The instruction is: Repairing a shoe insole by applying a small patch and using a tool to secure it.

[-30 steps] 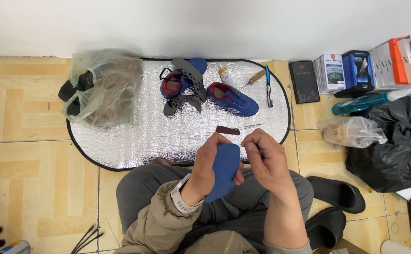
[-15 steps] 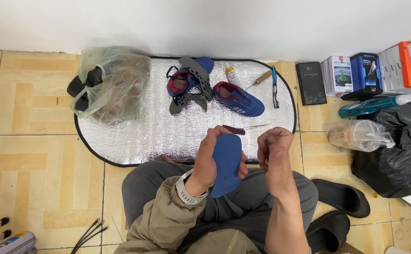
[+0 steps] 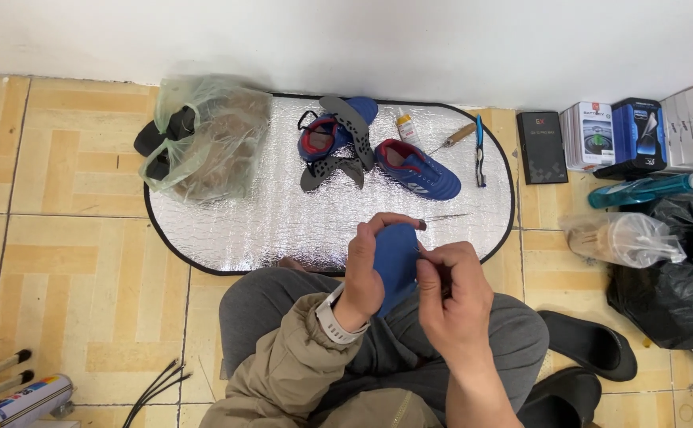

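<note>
**Blue insole held over the lap, silver mat ahead**

The silver foil mat point(image 3: 283, 214) lies on the tiled floor at twelve o'clock from the person's lap, its far edge near the white wall. At two to three o'clock a black plastic bag point(image 3: 671, 269) slumps on the tiles, with a clear crumpled bag point(image 3: 620, 238) just beside it. On the mat's ten o'clock corner sits a greenish plastic bag point(image 3: 211, 143) with dark footwear showing through. Near the mat's centre top, two blue shoes: one point(image 3: 326, 135) with grey studded soles laid across it, the other point(image 3: 418, 168) at its four o'clock.

The blue insole point(image 3: 395, 261) is over the knees, just off the mat's near edge. The left hand point(image 3: 366, 265) curls around its left side, thumb and fingers clamped on it. The right hand point(image 3: 449, 285), touching the insole's right edge, has its fingertips pinched together; what they pinch is too small to tell.
</note>
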